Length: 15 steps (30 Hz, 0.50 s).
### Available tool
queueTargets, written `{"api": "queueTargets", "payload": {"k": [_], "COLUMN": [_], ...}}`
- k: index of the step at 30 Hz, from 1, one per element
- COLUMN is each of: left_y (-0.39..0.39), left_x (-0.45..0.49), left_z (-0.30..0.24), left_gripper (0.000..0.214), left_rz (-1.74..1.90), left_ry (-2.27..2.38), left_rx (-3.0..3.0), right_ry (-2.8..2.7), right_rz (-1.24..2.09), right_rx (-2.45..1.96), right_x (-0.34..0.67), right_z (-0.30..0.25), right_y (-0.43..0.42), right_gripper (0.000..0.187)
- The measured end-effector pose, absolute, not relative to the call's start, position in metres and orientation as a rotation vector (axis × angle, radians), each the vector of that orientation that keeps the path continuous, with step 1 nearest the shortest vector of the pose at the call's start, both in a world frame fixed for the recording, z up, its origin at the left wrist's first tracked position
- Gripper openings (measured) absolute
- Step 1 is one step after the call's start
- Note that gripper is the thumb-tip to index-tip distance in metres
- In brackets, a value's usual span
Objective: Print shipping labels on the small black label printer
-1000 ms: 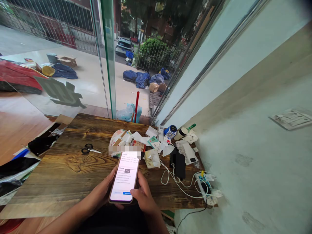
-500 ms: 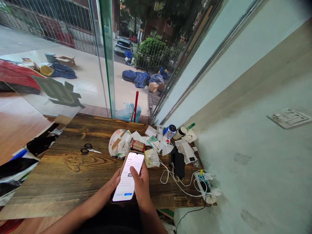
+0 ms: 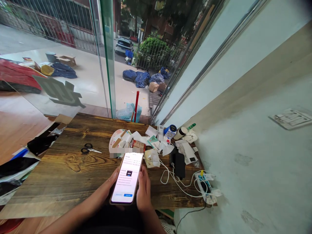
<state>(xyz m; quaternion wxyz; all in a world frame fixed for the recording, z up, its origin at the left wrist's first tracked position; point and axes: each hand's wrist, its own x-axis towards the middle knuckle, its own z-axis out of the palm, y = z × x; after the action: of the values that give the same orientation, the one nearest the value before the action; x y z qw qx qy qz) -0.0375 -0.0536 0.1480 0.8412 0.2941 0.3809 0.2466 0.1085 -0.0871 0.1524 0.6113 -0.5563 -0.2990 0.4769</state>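
A smartphone (image 3: 125, 185) with a lit white screen is tilted toward me above the near side of the wooden table. Along its left edge, my left hand (image 3: 112, 178) is closed around it. My right hand (image 3: 143, 188) is closed at the right edge, its thumb lying along the side, off the screen. Lines of text, a small dark box and a blue button show on the display. Fingers behind the phone are hidden. Black-handled scissors (image 3: 89, 149) lie to the left of the phone.
Papers and packets, among them a red packet (image 3: 138, 145), crowd the wooden table (image 3: 56, 169) beyond the phone. At right are a blue cylinder (image 3: 170, 131), a black phone-shaped item (image 3: 179, 165), white cables and a power strip (image 3: 204, 185). A glass door (image 3: 109, 65) stands beyond.
My right thumb has moved from over the screen to the phone's right edge. The phone has shifted slightly lower and to the left.
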Motion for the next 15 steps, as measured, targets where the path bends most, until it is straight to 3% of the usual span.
{"api": "queueTargets", "payload": {"k": [7,15], "left_y": [-0.058,-0.057], "left_x": [-0.032,-0.032], "left_z": [0.178,0.184], "left_gripper": [0.084,0.088], "left_rz": [0.541,0.533], "left_ry": [0.855,0.866], "left_rx": [0.587,0.570], "right_ry": [-0.453,-0.730], "right_rz": [1.060,1.302], "right_rx": [-1.409,-1.279], "right_x": [0.114,0.126], "right_z": [0.113,0.106], "right_y": [-0.103,-0.115], "right_gripper": [0.052,0.064]}}
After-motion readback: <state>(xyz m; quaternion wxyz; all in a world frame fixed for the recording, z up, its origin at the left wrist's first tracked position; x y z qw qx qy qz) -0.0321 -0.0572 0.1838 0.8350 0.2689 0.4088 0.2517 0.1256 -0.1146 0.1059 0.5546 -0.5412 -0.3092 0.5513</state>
